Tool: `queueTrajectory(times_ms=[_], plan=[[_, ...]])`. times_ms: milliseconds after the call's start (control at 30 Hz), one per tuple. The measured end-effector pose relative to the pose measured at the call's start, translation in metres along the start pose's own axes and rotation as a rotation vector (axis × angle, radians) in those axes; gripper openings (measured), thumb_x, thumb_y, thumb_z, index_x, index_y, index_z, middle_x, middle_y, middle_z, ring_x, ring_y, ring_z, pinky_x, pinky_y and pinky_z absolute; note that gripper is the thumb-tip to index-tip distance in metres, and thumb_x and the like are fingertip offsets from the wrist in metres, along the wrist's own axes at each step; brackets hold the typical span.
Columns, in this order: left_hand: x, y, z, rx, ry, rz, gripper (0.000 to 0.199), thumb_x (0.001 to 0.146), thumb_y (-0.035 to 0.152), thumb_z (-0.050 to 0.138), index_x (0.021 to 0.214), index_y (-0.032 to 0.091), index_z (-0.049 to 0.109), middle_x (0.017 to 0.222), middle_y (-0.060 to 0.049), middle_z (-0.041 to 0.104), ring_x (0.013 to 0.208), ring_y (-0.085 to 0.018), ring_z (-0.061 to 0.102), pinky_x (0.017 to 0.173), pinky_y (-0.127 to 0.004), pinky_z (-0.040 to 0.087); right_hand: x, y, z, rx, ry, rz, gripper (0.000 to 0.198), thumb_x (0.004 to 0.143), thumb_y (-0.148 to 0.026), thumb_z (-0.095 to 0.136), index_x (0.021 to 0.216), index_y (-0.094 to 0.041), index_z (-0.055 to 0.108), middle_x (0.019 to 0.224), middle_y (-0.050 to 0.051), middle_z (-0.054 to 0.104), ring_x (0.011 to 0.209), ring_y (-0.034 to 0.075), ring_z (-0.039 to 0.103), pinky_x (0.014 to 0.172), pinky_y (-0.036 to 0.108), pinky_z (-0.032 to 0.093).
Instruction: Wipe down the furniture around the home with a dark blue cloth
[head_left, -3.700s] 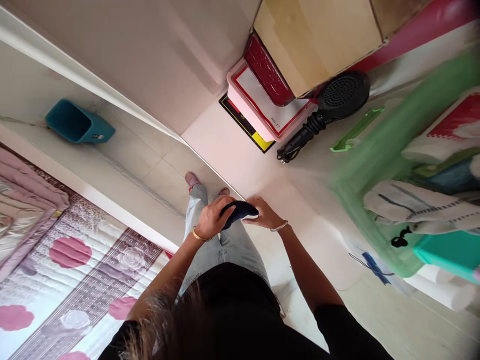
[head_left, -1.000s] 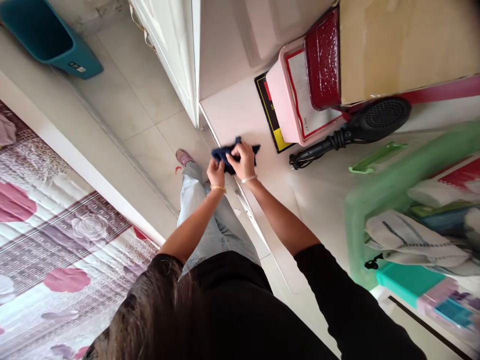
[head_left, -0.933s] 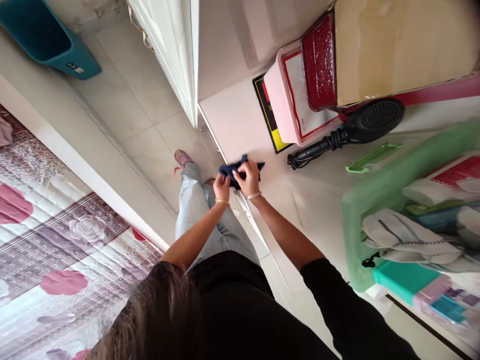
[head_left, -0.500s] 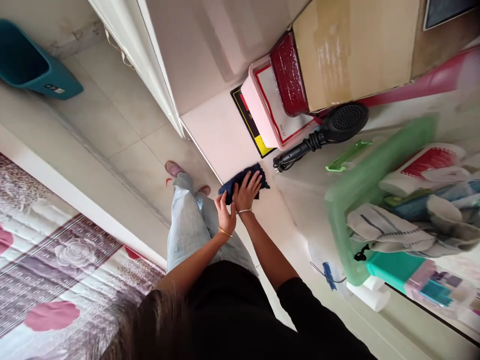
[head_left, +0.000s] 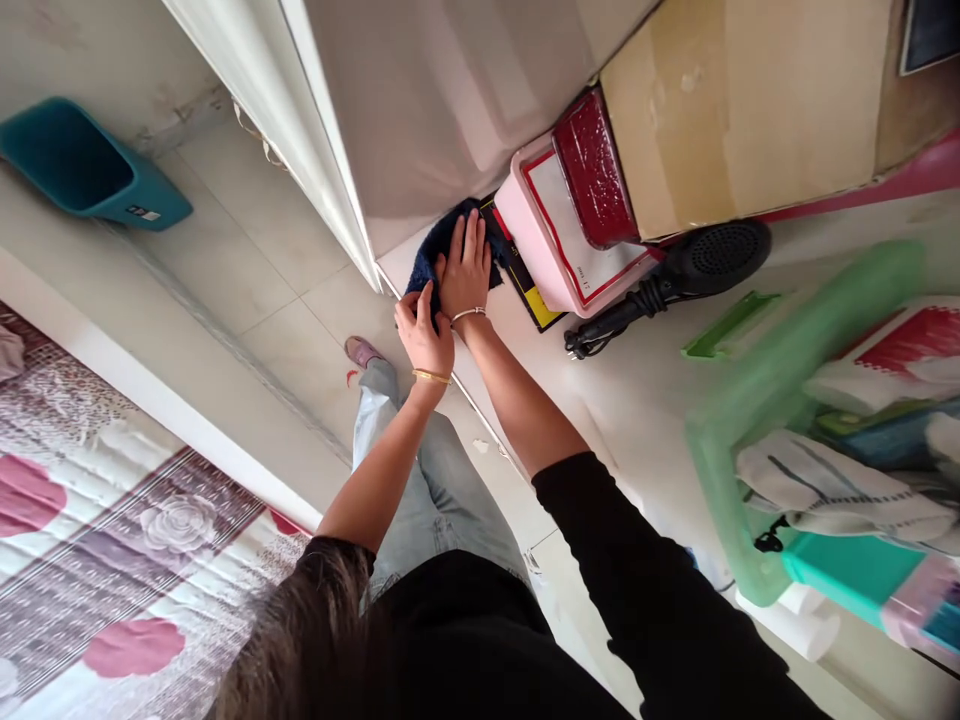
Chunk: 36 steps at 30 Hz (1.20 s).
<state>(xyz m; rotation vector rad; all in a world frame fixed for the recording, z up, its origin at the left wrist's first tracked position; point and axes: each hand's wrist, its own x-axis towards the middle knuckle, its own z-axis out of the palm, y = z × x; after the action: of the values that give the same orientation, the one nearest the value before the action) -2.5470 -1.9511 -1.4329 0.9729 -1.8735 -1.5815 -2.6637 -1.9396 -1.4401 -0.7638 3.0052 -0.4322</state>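
Observation:
A dark navy cloth (head_left: 430, 258) lies bunched on the pale shelf top (head_left: 517, 320), in the corner by the upright panel. My right hand (head_left: 465, 270) presses on it with the palm down and the fingers stretched out flat. At the shelf's front edge, my left hand (head_left: 426, 330) has its fingers bent around the near end of the cloth; the fingertips are partly hidden. Just right of my right hand is a black and yellow flat item (head_left: 536, 303), which the cloth touches. It lies partly under a pink tray (head_left: 525, 245).
A dark red container (head_left: 592, 165) rests on the tray, beside a cardboard box (head_left: 697, 110). A black hair dryer (head_left: 716, 255) lies to the right, near a green basket (head_left: 720, 470) full of cloths. On the floor side stand a teal bin (head_left: 139, 190) and a bed with a patterned cover (head_left: 135, 560).
Both hands and the cloth have moved along the shelf, away from my body, into the corner by the panel. The cloth has come up against the black and yellow item.

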Motion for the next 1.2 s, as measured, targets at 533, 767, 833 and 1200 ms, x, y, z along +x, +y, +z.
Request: queueTrajectory(times_ms=[533,767,833,1200], plan=[[-0.053,-0.018,-0.036,-0.092,0.095,-0.238,0.037,0.083,0.008,0.053,0.117,0.022,0.061,0.100,-0.006,0.055,0.094,-0.016,0.059,0.076,-0.022,0.054,-0.026,-0.035,-0.001,0.168,-0.290,-0.432,0.069,0.092,0.004,0.032,0.152,-0.025,0.047,0.151,0.004,0.050,0.147,0.019,0.040,0.124,0.038,0.035],[-0.055,-0.024,-0.036,-0.067,0.016,-0.223,0.041,0.080,0.004,0.054,0.118,0.021,0.060,0.100,-0.006,0.056,0.091,-0.016,0.058,0.074,-0.023,0.051,-0.023,-0.041,-0.029,0.049,-0.376,-0.398,0.050,0.095,0.000,0.040,0.137,-0.022,0.056,0.146,0.006,0.049,0.130,0.024,0.044,0.108,0.039,0.042],[-0.068,-0.024,-0.041,-0.023,-0.127,-0.258,0.041,0.078,0.002,0.055,0.114,0.020,0.061,0.097,-0.006,0.057,0.087,-0.017,0.057,0.074,-0.026,0.051,-0.039,-0.031,-0.042,0.002,-0.450,-0.405,0.044,0.093,-0.001,0.044,0.128,-0.020,0.059,0.139,0.008,0.052,0.124,0.024,0.047,0.103,0.038,0.044],[-0.187,0.006,-0.068,-0.218,-0.867,-0.317,0.023,0.058,0.003,0.058,0.062,0.022,0.071,0.068,0.001,0.064,0.060,-0.012,0.058,0.062,-0.024,0.049,-0.201,0.063,-0.153,0.073,-0.793,-0.257,0.026,0.069,0.001,0.051,0.070,-0.021,0.065,0.085,0.003,0.066,0.077,0.017,0.063,0.075,0.027,0.050]])
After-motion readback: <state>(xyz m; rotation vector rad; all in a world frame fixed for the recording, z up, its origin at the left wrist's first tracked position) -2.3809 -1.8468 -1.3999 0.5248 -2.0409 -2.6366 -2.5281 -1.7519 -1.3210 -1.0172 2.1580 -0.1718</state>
